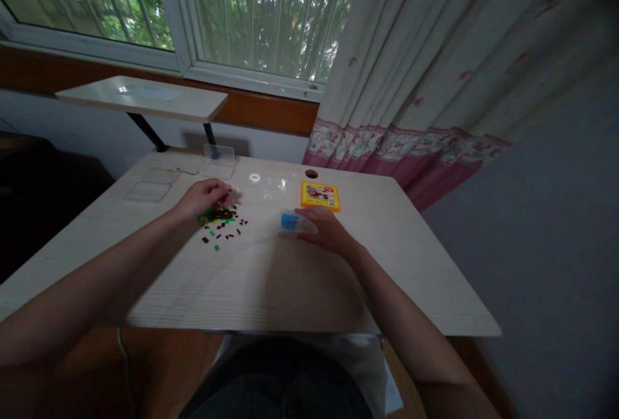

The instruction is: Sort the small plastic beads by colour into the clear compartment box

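My right hand (327,228) grips the right end of a small clear plastic box (304,226) that rests on the table. Blue pieces (289,221) lie in the left part of this box. My left hand (203,196) is over a loose pile of small building bricks (220,215), brown, green and a few yellow. Its fingers are pinched together at the pile's far edge, and what they hold is too small and blurred to name. Several brown bricks and a green brick (216,247) are scattered on the near side of the pile.
A flat yellow box (320,196) with a printed label lies just beyond my right hand. Clear plastic trays or lids (147,191) lie at the back left, and another clear case (219,161) stands there open. A raised shelf (145,95) overhangs the table's (300,290) far left corner.
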`<state>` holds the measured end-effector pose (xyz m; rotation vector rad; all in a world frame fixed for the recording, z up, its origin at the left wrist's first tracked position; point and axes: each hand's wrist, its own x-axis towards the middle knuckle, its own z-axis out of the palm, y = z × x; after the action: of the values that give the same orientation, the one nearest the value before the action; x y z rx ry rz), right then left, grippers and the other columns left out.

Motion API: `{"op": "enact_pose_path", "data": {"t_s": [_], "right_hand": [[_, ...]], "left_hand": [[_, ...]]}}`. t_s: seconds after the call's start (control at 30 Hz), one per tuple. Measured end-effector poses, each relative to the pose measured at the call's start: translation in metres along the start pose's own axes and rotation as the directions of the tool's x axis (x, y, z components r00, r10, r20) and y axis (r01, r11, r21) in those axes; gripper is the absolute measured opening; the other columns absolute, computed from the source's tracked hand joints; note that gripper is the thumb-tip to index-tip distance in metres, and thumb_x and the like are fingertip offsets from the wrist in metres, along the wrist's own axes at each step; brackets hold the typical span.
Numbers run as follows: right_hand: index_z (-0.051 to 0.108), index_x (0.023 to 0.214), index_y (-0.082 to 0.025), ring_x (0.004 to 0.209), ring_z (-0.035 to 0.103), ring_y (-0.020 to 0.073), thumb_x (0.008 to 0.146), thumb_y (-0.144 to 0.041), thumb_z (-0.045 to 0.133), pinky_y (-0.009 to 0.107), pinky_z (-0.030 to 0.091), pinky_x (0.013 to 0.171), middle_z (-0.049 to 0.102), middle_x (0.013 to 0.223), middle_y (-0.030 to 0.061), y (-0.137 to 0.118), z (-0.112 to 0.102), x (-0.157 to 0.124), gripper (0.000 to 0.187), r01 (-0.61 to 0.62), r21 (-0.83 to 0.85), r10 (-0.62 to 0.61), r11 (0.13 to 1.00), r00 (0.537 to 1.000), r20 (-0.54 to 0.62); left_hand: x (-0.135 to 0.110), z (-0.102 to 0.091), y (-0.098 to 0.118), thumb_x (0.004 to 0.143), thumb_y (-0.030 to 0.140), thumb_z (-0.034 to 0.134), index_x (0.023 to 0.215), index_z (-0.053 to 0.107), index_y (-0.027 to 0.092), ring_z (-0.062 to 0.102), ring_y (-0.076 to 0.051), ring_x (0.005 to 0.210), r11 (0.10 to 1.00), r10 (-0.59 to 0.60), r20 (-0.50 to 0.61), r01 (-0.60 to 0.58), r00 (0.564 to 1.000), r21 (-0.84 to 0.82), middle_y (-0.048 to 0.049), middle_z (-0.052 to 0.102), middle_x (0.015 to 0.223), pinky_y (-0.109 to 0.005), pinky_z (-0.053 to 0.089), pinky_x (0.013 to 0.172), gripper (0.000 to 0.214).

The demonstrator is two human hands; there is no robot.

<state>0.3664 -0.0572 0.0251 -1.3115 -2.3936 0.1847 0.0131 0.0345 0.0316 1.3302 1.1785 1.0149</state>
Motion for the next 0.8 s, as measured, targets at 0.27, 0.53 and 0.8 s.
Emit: {"op": "enact_pose_path", "data": {"t_s": [0.27,0.53,0.8], "right_hand": [[0.061,0.134,-0.027,0.112,0.065,0.0240,0.084,-0.048,0.073,0.041,0.048,0.098,0.070,0.125,0.0080,-0.068,-0.003,0.049,0.056,0.200,0.204,-0.171,0.958,0.974,-0.150],[0.064,0.129,-0.023,0.121,0.062,0.0240,0.094,-0.042,0.061,0.041,0.047,0.103,0.067,0.131,0.0088,-0.110,0.012,0.082,0.039,0.198,0.003,-0.192,0.980,0.954,-0.231],[0.064,0.127,-0.017,0.117,0.065,0.0219,0.100,-0.033,0.051,0.035,0.052,0.097,0.068,0.130,0.0110,-0.132,0.037,0.104,0.034,0.137,-0.192,-0.179,0.972,0.960,-0.217]], "left_hand": [[-0.057,0.045,-0.007,0.073,0.052,0.079,0.143,0.047,0.022,0.063,-0.027,0.116,0.933,0.337,0.282,-0.280,0.898,-0.224,-0.0143,0.061,0.132,-0.040,0.050,0.100,0.082],[-0.061,0.027,-0.003,0.070,0.050,0.080,0.130,0.058,0.017,0.067,-0.024,0.099,0.932,0.301,0.049,-0.283,0.952,-0.226,-0.0092,0.070,0.114,-0.033,0.053,0.088,0.072],[-0.050,0.008,-0.020,0.065,0.051,0.083,0.128,0.061,0.017,0.068,-0.024,0.095,0.915,0.259,-0.023,-0.253,0.966,-0.313,-0.0097,0.071,0.111,-0.036,0.053,0.089,0.074]]}}
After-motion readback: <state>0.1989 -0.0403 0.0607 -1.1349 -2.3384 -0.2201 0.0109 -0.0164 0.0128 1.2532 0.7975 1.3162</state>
